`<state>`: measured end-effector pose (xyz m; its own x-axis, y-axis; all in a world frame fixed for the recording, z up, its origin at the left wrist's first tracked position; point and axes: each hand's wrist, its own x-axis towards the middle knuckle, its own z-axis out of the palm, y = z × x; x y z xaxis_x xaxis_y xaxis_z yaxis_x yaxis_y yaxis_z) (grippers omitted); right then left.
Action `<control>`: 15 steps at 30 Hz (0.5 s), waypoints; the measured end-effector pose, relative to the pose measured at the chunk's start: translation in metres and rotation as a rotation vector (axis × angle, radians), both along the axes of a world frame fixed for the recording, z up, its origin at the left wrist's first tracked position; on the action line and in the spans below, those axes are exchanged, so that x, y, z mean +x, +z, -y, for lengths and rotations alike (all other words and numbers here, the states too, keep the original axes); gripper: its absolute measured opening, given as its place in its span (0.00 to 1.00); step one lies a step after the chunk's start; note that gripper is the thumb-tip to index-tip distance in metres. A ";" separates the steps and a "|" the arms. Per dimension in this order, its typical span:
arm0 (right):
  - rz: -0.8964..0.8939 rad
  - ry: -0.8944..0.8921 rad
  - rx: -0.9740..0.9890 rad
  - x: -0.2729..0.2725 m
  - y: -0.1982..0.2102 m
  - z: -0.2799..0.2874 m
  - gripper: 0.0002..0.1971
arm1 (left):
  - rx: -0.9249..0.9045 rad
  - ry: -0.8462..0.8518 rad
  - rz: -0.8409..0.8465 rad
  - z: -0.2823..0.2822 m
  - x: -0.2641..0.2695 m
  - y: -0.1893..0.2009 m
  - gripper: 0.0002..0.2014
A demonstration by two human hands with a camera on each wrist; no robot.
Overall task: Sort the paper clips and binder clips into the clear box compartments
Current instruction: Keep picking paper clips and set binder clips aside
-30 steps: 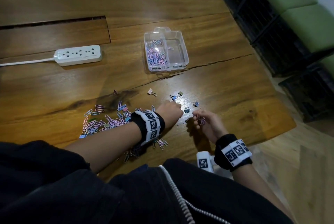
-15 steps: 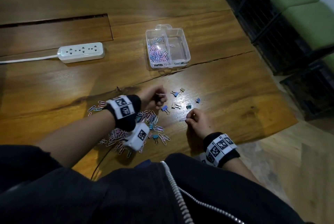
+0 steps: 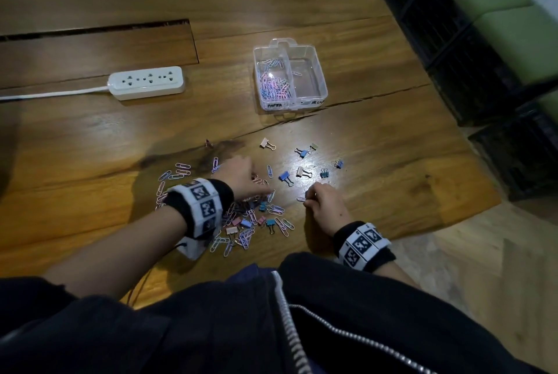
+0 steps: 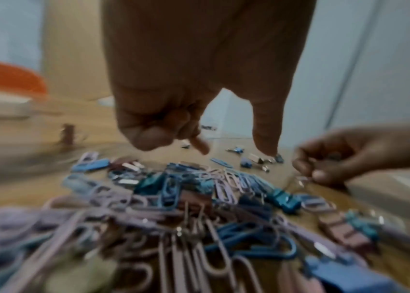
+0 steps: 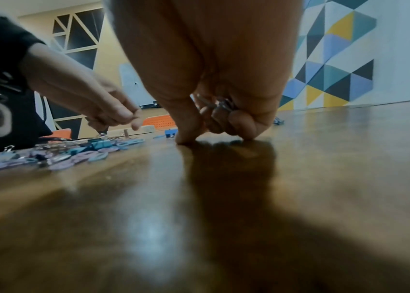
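The clear box (image 3: 320,79) stands at the table's far centre; its left compartment holds many paper clips (image 3: 274,86), its right one a single clip. A mixed pile of clips (image 3: 250,219) lies near the front edge, also seen up close (image 4: 199,198). Loose binder clips (image 3: 285,177) are scattered beyond it. My left hand (image 3: 241,177) hovers over the pile's far side with fingers curled round paper clips and thumb pointing down (image 4: 234,150). My right hand (image 3: 317,197) rests fingertips on the table, right of the pile, gripping paper clips (image 5: 221,105) in its curled fingers.
A white power strip (image 3: 148,82) with its cord lies at the far left. A dark crack (image 3: 362,100) crosses the wooden table in front of the box. The table's right edge drops to the floor beside black crates (image 3: 471,50).
My left hand has drawn back from the scattered binder clips to the pile's far side. My right hand stays at the same spot on the table.
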<state>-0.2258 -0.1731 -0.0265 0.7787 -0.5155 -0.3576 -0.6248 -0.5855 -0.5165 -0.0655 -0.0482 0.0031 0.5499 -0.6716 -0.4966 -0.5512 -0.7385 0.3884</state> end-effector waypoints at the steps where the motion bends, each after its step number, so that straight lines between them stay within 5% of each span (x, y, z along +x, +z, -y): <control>1: -0.022 0.024 -0.003 0.001 0.000 -0.004 0.04 | 0.065 -0.065 0.101 0.003 -0.006 -0.001 0.32; 4: -0.089 0.074 0.049 0.002 0.001 -0.016 0.03 | 0.188 -0.123 0.224 0.010 -0.019 -0.009 0.42; 7: -0.010 -0.104 0.216 0.002 0.001 -0.021 0.07 | 0.155 -0.075 0.146 0.010 -0.021 -0.014 0.35; 10: 0.121 -0.368 0.590 -0.001 0.009 -0.019 0.09 | 0.090 -0.082 0.054 0.007 -0.018 -0.017 0.25; 15: 0.272 -0.536 1.085 -0.003 0.021 -0.014 0.13 | 0.067 -0.236 0.170 -0.005 -0.014 -0.021 0.16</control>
<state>-0.2288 -0.1590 -0.0060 0.6768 -0.3300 -0.6581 -0.4503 0.5217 -0.7246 -0.0790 -0.0428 -0.0175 0.4613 -0.7597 -0.4584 -0.7636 -0.6030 0.2308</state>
